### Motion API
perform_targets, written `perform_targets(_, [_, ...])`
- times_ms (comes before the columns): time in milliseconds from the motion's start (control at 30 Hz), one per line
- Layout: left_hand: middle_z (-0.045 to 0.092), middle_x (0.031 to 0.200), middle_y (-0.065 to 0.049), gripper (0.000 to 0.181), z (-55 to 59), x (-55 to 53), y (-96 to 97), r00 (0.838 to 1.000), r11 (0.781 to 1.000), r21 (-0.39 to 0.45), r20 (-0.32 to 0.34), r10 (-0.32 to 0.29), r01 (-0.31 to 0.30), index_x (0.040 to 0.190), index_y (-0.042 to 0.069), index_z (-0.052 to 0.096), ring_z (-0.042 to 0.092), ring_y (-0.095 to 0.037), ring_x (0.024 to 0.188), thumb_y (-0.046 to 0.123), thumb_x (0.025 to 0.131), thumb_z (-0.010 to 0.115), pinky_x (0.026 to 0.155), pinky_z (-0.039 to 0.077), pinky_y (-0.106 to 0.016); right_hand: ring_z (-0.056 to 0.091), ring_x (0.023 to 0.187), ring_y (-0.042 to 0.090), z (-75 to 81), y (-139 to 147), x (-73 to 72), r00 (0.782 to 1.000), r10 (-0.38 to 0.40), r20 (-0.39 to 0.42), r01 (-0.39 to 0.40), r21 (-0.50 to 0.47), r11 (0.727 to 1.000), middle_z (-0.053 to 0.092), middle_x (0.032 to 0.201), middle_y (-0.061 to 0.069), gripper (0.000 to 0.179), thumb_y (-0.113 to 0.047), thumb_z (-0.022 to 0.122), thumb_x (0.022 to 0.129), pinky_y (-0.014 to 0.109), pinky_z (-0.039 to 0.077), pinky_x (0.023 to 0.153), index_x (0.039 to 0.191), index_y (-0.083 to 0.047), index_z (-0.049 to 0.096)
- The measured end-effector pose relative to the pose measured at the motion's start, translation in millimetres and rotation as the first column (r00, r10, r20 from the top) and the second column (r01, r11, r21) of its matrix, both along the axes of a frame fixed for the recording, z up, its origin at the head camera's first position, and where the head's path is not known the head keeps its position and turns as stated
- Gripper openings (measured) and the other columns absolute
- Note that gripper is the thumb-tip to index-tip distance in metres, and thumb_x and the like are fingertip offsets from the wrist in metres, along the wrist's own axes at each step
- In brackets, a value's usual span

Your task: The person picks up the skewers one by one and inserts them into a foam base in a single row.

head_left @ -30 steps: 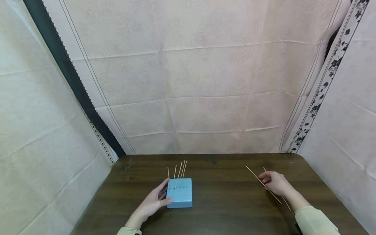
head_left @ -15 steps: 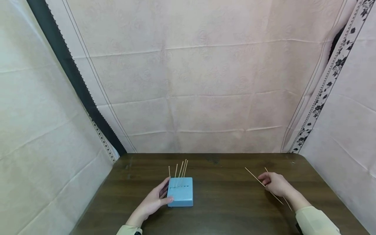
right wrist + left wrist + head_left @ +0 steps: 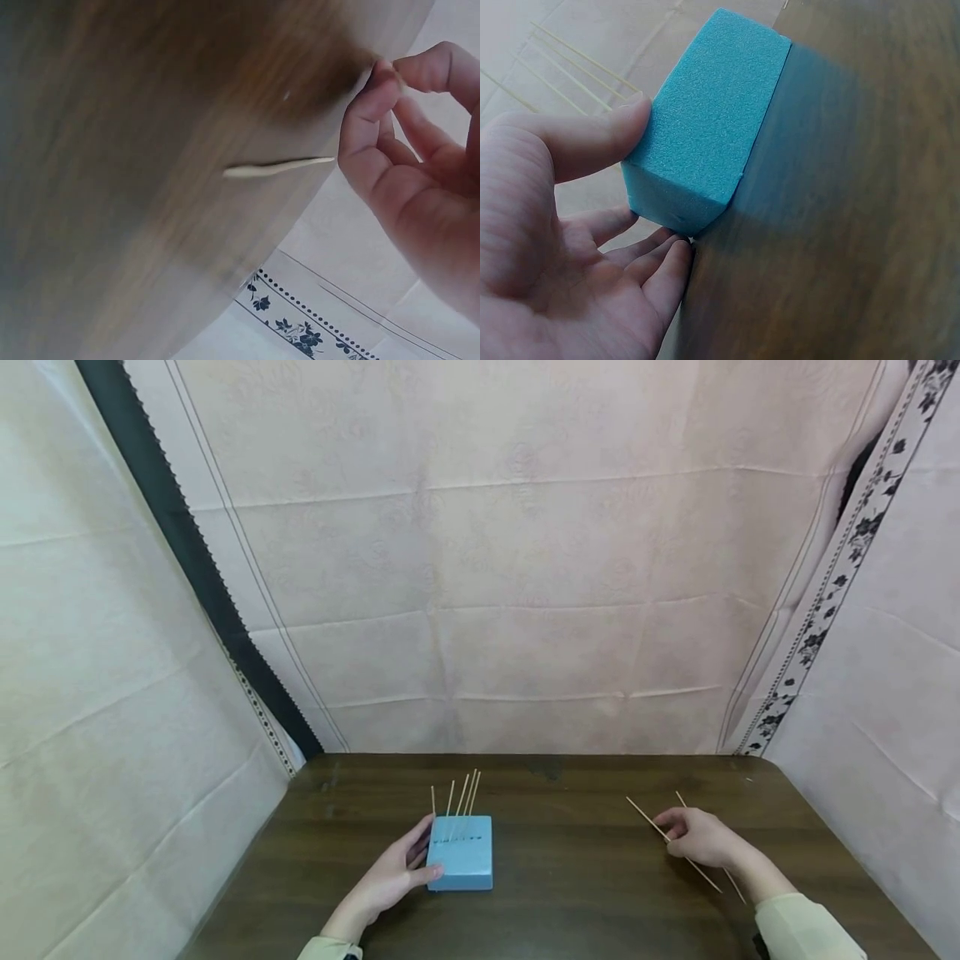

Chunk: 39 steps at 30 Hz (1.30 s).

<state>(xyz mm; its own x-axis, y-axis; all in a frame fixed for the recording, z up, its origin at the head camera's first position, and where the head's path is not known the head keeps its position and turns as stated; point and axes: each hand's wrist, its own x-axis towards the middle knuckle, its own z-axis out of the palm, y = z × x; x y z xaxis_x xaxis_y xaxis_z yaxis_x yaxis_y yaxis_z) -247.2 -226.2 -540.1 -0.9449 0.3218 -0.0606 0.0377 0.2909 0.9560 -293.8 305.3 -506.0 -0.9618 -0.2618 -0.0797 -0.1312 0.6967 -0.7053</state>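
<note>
My left hand (image 3: 393, 872) grips a light blue foam block (image 3: 461, 858) at its left side, thumb on the near edge and fingers behind. Several thin wooden sticks (image 3: 462, 794) stick up from the block; a row of small dark marks runs across its top. In the left wrist view, the block (image 3: 705, 105) sits between thumb and fingers over the table. Over at the right, my right hand (image 3: 705, 841) pinches a loose wooden stick (image 3: 643, 815) with thumb and index finger. A second loose stick (image 3: 735, 887) lies under that hand, also visible in the right wrist view as a pale stick (image 3: 277, 166).
Both hands work on a dark brown wooden table (image 3: 570, 860). Pale cloth (image 3: 525, 568) hangs behind it and at both sides, with a floral band (image 3: 810, 635) at the right and a dark strip (image 3: 195, 552) at the left.
My right hand has shifted slightly left and toward me, and the pinched stick has moved slightly toward me. The left hand and the foam block stay in place.
</note>
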Motion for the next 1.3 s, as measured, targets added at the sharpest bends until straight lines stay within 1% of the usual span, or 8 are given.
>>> perform_targets(133, [0.022, 0.174, -0.027, 0.097, -1.4, 1.0, -0.1, 1.0, 1.0, 0.006, 0.007, 0.003, -0.003, 0.17, 0.001, 0.021, 0.023, -0.047, 0.158, 0.02, 0.096, 0.082, 0.124, 0.031, -0.058, 0.059, 0.083, 0.02, -0.8, -2.9, 1.2, 0.997, 0.056, 0.056, -0.048, -0.131, 0.99, 0.065, 0.095, 0.009, 0.043, -0.001, 0.068, 0.095, 0.031, 0.051, 0.066, 0.134, 0.015, 0.06])
perform_targets(267, [0.021, 0.174, -0.027, 0.097, 0.3, 2.0, 1.1, 1.0, 1.0, 0.005, 0.001, 0.001, -0.001, 0.17, 0.001, 0.021, 0.022, -0.047, 0.159, 0.02, 0.097, 0.082, 0.124, 0.03, -0.058, 0.06, 0.082, 0.02, 4.0, -7.4, 3.9, 0.99, 0.069, 0.122, -0.032, -0.28, 0.959, 0.066, 0.102, 0.014, 0.05, -0.004, 0.064, 0.101, 0.028, 0.054, 0.067, 0.144, 0.018, 0.05])
perform_targets(433, [0.02, 0.174, -0.027, 0.097, 1.0, 1.8, 0.8, 1.0, 1.0, 0.008, -0.001, -0.002, 0.002, 0.17, 0.001, 0.02, 0.021, -0.047, 0.159, 0.021, 0.097, 0.082, 0.125, 0.029, -0.058, 0.066, 0.102, 0.024, 8.6, -12.4, 7.4, 0.987, 0.084, 0.138, -0.022, -0.398, 0.917, 0.069, 0.115, 0.018, 0.052, -0.005, 0.062, 0.105, 0.034, 0.06, 0.08, 0.149, 0.015, 0.045])
perform_targets(500, [0.02, 0.174, -0.027, 0.097, 0.9, 1.4, 0.7, 1.0, 1.0, 0.009, -0.001, -0.003, 0.003, 0.17, 0.001, 0.02, 0.021, -0.047, 0.159, 0.021, 0.097, 0.081, 0.125, 0.029, -0.058, 0.066, 0.105, 0.024, 9.5, -14.6, 9.5, 0.987, 0.087, 0.133, -0.021, -0.434, 0.901, 0.069, 0.117, 0.019, 0.053, -0.006, 0.061, 0.106, 0.035, 0.06, 0.081, 0.151, 0.014, 0.043])
perform_targets(700, [0.02, 0.174, -0.027, 0.097, 1.0, 1.2, 1.0, 1.0, 1.0, 0.007, -0.004, -0.002, 0.002, 0.17, 0.001, 0.02, 0.021, -0.047, 0.159, 0.02, 0.097, 0.081, 0.125, 0.029, -0.058, 0.066, 0.103, 0.024, 12.8, -20.9, 16.7, 0.993, 0.021, 0.114, 0.037, -0.484, 0.875, 0.067, 0.117, 0.019, 0.055, -0.007, 0.062, 0.105, 0.032, 0.06, 0.081, 0.154, 0.011, 0.044])
perform_targets(900, [0.02, 0.174, -0.028, 0.097, 2.0, 0.7, 1.6, 1.0, 1.0, 0.004, -0.01, -0.006, 0.006, 0.17, 0.0, 0.019, 0.021, -0.048, 0.159, 0.019, 0.097, 0.081, 0.125, 0.029, -0.058, 0.067, 0.107, 0.025, 11.2, -21.4, 21.9, 0.992, -0.042, 0.121, 0.096, -0.49, 0.867, 0.068, 0.121, 0.019, 0.054, -0.009, 0.062, 0.105, 0.033, 0.061, 0.084, 0.154, 0.009, 0.045])
perform_targets(1100, [0.021, 0.173, -0.028, 0.097, 0.8, 0.8, 1.0, 1.0, 1.0, -0.007, 0.001, 0.01, -0.01, 0.17, 0.001, 0.021, 0.023, -0.049, 0.158, 0.021, 0.097, 0.082, 0.124, 0.031, -0.058, 0.068, 0.1, 0.023, 8.9, -21.4, 20.8, 0.993, -0.025, 0.117, 0.082, -0.517, 0.852, 0.069, 0.117, 0.016, 0.053, -0.009, 0.06, 0.107, 0.033, 0.062, 0.082, 0.153, 0.011, 0.044])
perform_targets(1300, [0.021, 0.173, -0.029, 0.097, -0.5, 0.1, 1.7, 1.0, 1.0, -0.007, 0.001, 0.009, -0.009, 0.17, 0.001, 0.021, 0.023, -0.049, 0.158, 0.02, 0.097, 0.082, 0.124, 0.031, -0.059, 0.068, 0.099, 0.021, 9.0, -23.2, 21.6, 0.994, 0.016, 0.106, 0.044, -0.541, 0.84, 0.068, 0.116, 0.016, 0.053, -0.008, 0.06, 0.107, 0.033, 0.062, 0.083, 0.152, 0.013, 0.042])
